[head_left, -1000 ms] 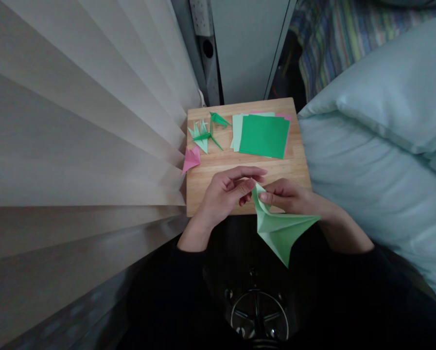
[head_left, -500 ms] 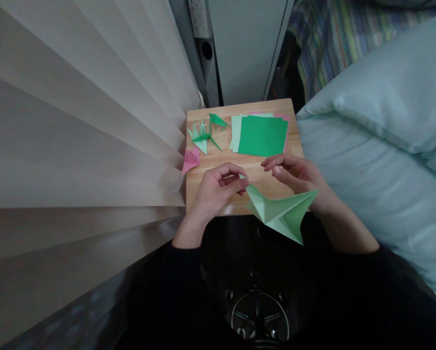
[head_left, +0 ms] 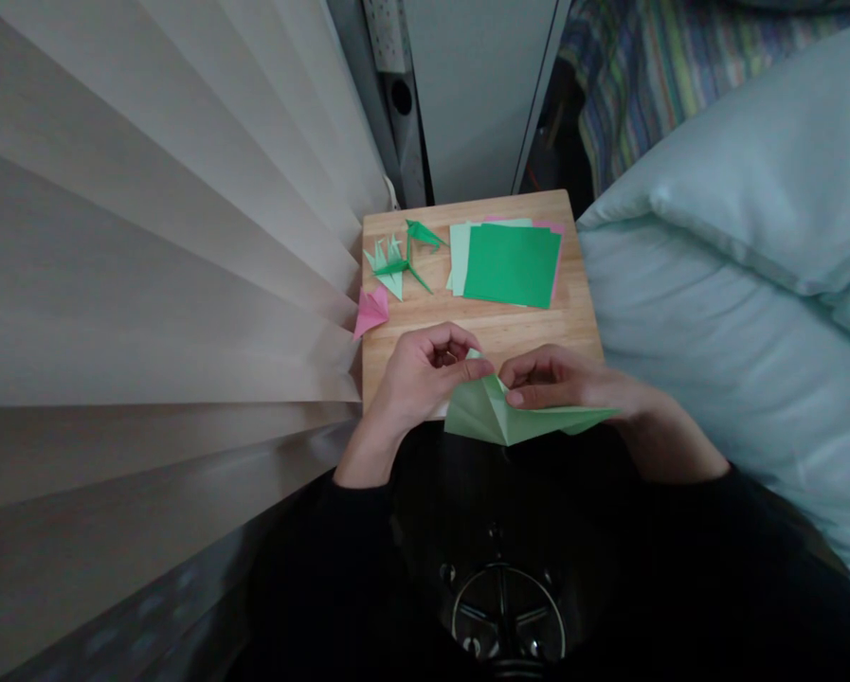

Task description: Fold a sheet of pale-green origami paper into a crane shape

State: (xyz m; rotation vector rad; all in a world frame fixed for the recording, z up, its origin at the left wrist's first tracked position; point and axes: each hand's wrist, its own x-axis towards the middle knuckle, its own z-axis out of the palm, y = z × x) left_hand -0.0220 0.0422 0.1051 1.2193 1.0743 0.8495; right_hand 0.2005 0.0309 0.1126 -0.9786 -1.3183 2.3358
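Note:
A creased sheet of light green origami paper (head_left: 499, 417) is held over the near edge of the small wooden table (head_left: 425, 322). My left hand (head_left: 431, 369) pinches its upper corner between thumb and fingers. Close beside it, my right hand (head_left: 556, 379) grips the same paper near the middle, thumb on the near side and fingers behind. A long folded point of the paper stretches right beneath my right wrist. The fingertips behind the paper are partly hidden.
Folded green paper pieces (head_left: 425, 234) and a pink folded piece (head_left: 372, 311) lie at the table's left. A stack of paper sheets (head_left: 514, 265), dark green on top, lies at the back right. A pale curtain (head_left: 183, 237) hangs left; bedding (head_left: 737, 246) borders the right.
My right hand has come down and left and closed on the paper. The paper has swung left and turned, its right part now flatter. My left hand keeps its pinch.

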